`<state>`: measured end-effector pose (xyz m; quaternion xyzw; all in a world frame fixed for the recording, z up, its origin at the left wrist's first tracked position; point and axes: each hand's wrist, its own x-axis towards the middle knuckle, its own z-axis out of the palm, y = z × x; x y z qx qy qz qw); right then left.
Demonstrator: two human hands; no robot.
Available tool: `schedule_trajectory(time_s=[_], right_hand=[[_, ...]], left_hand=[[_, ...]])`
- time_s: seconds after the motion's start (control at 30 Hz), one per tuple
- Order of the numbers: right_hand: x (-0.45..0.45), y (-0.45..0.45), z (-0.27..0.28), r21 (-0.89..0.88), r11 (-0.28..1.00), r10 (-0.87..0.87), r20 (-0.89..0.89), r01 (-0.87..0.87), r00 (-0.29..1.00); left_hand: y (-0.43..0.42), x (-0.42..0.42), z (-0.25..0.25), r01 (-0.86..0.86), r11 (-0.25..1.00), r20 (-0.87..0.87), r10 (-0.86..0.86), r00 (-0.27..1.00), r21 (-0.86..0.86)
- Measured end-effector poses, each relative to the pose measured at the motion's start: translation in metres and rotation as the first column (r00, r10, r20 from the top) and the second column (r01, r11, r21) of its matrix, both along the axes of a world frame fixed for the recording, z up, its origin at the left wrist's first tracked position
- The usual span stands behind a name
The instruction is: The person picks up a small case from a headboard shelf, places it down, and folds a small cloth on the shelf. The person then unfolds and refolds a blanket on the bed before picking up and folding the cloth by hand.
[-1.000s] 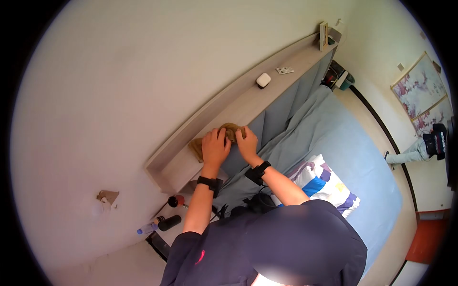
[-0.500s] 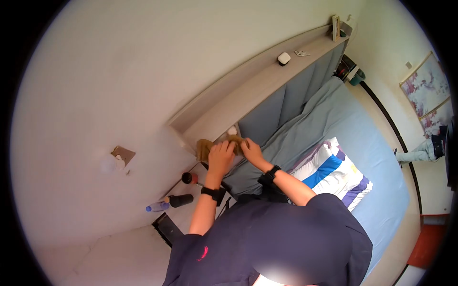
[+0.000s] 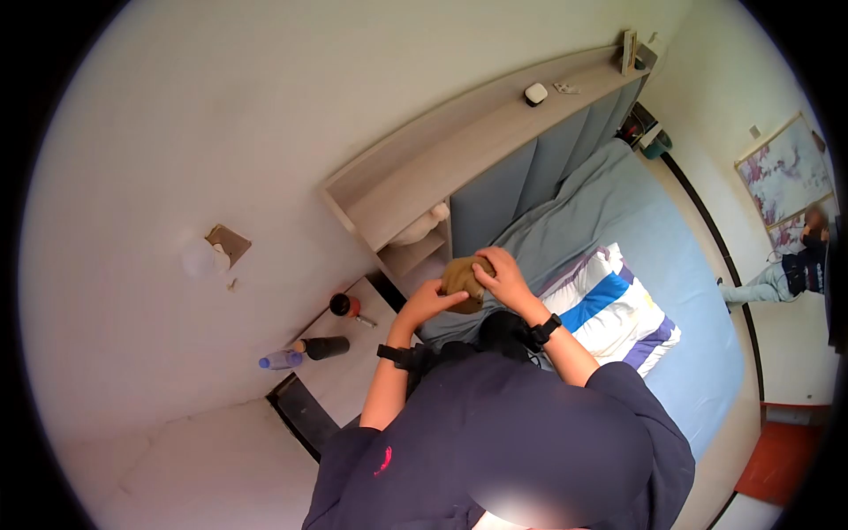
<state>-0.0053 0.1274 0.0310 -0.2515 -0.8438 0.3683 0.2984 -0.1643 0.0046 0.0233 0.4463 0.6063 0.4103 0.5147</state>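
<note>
Both hands grip a brown cloth (image 3: pixel 465 276), folded into a compact bundle in front of my chest. My left hand (image 3: pixel 427 300) holds its left side, with the thumb lying across the front. At the upper right, my right hand (image 3: pixel 506 276) has its fingers closed on the cloth's edge. Whether the cloth is a garment or a plain rag, I cannot tell. Just beyond the bundle are the headboard's open cubbies, where a pale plush-looking thing (image 3: pixel 422 227) lies.
A grey-blue bed (image 3: pixel 707 353) with a striped pillow (image 3: pixel 609 309) is on the right. The wooden headboard shelf (image 3: pixel 424 172) holds a small white box (image 3: pixel 535 94). On the left, a nightstand (image 3: pixel 353 375) bears a black bottle (image 3: pixel 326 347), a plastic bottle (image 3: pixel 281 360) and a red-and-black cup (image 3: pixel 344 306). Another person (image 3: pixel 786 274) stands far right.
The brown cloth, stretched wide over the headboard's end before, is now gathered into a smaller bundle nearer my body. Both hands have shifted right with it, uncovering the cubbies.
</note>
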Motion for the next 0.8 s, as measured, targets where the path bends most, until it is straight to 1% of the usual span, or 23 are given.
schedule_trajectory(time_s=[0.03, 0.07, 0.1, 0.13, 0.17, 0.2, 0.23, 0.27, 0.3, 0.33, 0.37, 0.43, 0.47, 0.53, 0.57, 0.63, 0.67, 0.73, 0.77, 0.8], right_hand=[[0.001, 0.002, 0.002, 0.182, 0.976, -0.127, 0.005, 0.124, 0.992], [0.002, 0.004, 0.004, 0.356, 0.904, -0.250, -0.015, 0.238, 0.968], [0.005, 0.006, 0.003, 0.363, 0.901, -0.247, -0.018, 0.237, 0.969], [0.008, 0.008, 0.001, 0.203, 0.959, -0.209, 0.025, 0.200, 0.978], [0.012, 0.008, -0.001, 0.034, 0.986, -0.163, 0.062, 0.161, 0.985], [0.012, 0.004, 0.005, -0.283, 0.955, -0.082, 0.049, 0.092, 0.995], [0.012, 0.001, 0.009, -0.280, 0.956, -0.080, 0.047, 0.091, 0.996], [0.012, -0.003, 0.012, -0.335, 0.941, -0.027, 0.090, 0.056, 0.996], [0.012, -0.004, 0.013, -0.390, 0.920, 0.027, 0.130, 0.026, 0.991], [0.012, -0.003, 0.009, -0.379, 0.925, 0.028, 0.118, 0.019, 0.993], [0.014, 0.001, 0.005, -0.379, 0.925, 0.026, 0.118, 0.020, 0.993], [0.016, 0.008, 0.004, -0.362, 0.932, 0.028, 0.172, 0.036, 0.985], [0.019, 0.011, 0.003, -0.363, 0.931, 0.027, 0.170, 0.037, 0.985], [0.022, 0.014, 0.014, -0.396, 0.917, 0.027, 0.174, 0.045, 0.984], [0.023, 0.017, 0.011, -0.395, 0.917, 0.022, 0.169, 0.047, 0.985], [0.026, 0.019, 0.005, -0.470, 0.880, 0.007, 0.161, 0.070, 0.987], [0.029, 0.019, 0.002, -0.470, 0.880, 0.001, 0.158, 0.074, 0.987], [0.033, 0.014, 0.006, -0.596, 0.801, 0.032, 0.133, 0.054, 0.991], [0.035, 0.010, 0.004, -0.596, 0.801, 0.029, 0.130, 0.055, 0.991], [0.036, 0.008, 0.001, -0.625, 0.779, 0.009, 0.083, 0.045, 0.996]], left_hand=[[0.003, 0.001, 0.002, -0.075, 0.997, 0.111, 0.076, 0.991, -0.019], [0.007, 0.002, 0.003, -0.181, 0.983, 0.178, 0.178, 0.968, 0.002], [0.010, 0.004, 0.007, -0.184, 0.983, 0.178, 0.179, 0.967, 0.010], [0.014, 0.005, 0.009, -0.247, 0.969, 0.152, 0.241, 0.958, 0.018], [0.018, 0.006, 0.011, -0.309, 0.951, 0.126, 0.303, 0.945, 0.027], [0.022, 0.008, 0.001, -0.279, 0.958, 0.092, 0.272, 0.958, 0.069], [0.025, 0.008, -0.005, -0.280, 0.957, 0.091, 0.273, 0.958, 0.072], [0.027, 0.008, -0.012, -0.212, 0.977, 0.270, 0.203, 0.941, 0.003], [0.030, 0.009, -0.010, -0.130, 0.990, 0.444, 0.140, 0.885, -0.052], [0.031, 0.008, -0.005, -0.068, 0.996, 0.384, 0.085, 0.919, -0.057], [0.033, 0.012, -0.005, -0.067, 0.996, 0.383, 0.083, 0.920, -0.057], [0.038, 0.021, -0.004, -0.080, 0.990, 0.246, 0.049, 0.968, 0.116], [0.040, 0.022, -0.003, -0.078, 0.990, 0.244, 0.048, 0.968, 0.115], [0.045, 0.022, 0.003, -0.051, 0.998, 0.180, 0.043, 0.983, 0.039], [0.046, 0.023, 0.002, -0.047, 0.998, 0.176, 0.039, 0.984, 0.040], [0.049, 0.026, 0.000, -0.097, 0.995, 0.213, 0.088, 0.973, 0.034], [0.052, 0.024, -0.002, -0.091, 0.995, 0.210, 0.082, 0.974, 0.034], [0.053, 0.021, 0.001, 0.030, 0.999, 0.227, -0.021, 0.974, -0.038], [0.052, 0.023, 0.000, 0.033, 0.999, 0.224, -0.024, 0.974, -0.037], [0.052, 0.025, -0.001, 0.043, 0.999, 0.250, -0.043, 0.967, 0.007]])
